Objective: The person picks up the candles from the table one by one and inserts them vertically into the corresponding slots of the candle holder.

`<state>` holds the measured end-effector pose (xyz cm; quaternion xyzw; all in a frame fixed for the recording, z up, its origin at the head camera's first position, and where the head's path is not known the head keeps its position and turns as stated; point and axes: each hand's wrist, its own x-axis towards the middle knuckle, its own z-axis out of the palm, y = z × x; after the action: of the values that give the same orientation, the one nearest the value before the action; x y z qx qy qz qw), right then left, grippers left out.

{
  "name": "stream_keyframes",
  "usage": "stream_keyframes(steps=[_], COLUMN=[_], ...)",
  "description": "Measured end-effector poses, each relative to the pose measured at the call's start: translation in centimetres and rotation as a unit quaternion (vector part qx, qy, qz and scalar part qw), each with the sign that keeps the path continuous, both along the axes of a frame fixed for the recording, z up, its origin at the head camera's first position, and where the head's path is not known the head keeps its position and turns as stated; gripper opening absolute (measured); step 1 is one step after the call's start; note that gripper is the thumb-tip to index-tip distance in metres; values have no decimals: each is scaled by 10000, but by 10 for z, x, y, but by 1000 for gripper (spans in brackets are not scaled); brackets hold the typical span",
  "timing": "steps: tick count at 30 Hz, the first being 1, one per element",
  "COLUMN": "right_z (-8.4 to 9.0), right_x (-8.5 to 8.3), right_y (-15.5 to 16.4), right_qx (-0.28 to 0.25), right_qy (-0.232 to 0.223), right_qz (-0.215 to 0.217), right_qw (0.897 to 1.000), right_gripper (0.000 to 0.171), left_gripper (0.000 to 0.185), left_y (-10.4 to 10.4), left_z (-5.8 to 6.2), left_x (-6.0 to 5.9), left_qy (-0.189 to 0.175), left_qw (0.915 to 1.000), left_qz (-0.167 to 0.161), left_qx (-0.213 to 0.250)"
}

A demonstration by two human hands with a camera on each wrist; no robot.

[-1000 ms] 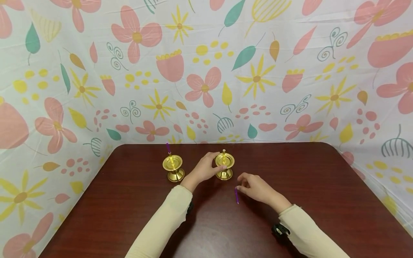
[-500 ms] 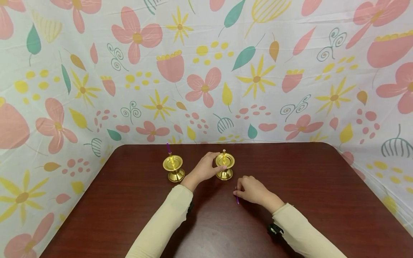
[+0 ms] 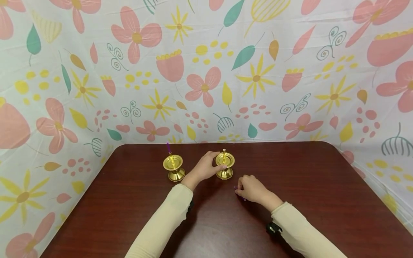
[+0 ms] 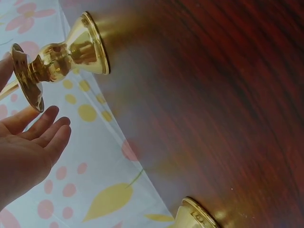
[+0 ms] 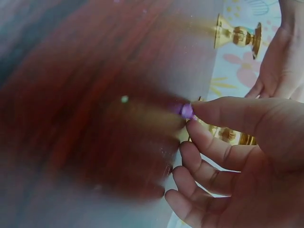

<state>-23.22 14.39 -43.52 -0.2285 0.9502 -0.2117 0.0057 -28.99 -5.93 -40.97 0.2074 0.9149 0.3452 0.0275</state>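
My left hand holds the dish rim of a brass candle holder between thumb and fingers. This holder stands upright on the table, its short central tube bare at the top. In the left wrist view the index fingertip meets the rim of the holder's dish, the other fingers spread below it. To the right and nearer, my right hand pinches a thin purple candle between thumb and index finger, low over the wood. Most of that candle is hidden by the fingers in the head view.
Left of my left hand stands a second brass candle holder with a purple candle upright in its tube. Everything rests on a dark red wooden table. A flower-printed cloth hangs behind and along the sides.
My right hand has moved slightly left onto the lying purple candle and pinched it. The candle's near end has swung right. My left hand stays on the holder.
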Motion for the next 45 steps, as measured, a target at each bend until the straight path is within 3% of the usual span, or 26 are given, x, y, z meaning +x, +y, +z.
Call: stream_keyframes(steps=[11,24,30,45], right_z=[1,1,2,12], right_x=[0,-4,-6,-14], right_y=[2,5,5,4], right_qx=[96,-523,-463,-623], right_qy=[119,287,272,494], right_qz=[140,405,384,329], right_qw=[9998,9974,9978,9963], right_gripper=[21,19,5,11], left_gripper=[66,65,64,65], left_y=[-1,0,0,-1], left_z=[-3,-4,-4,-4], left_x=[-1,-1,-2,-2], left_qy=[-5,0,55,81], left_qw=[10000,10000,9999,10000], left_qz=[-10,25,36,-7], left_qx=[-25,-36,-98,-47])
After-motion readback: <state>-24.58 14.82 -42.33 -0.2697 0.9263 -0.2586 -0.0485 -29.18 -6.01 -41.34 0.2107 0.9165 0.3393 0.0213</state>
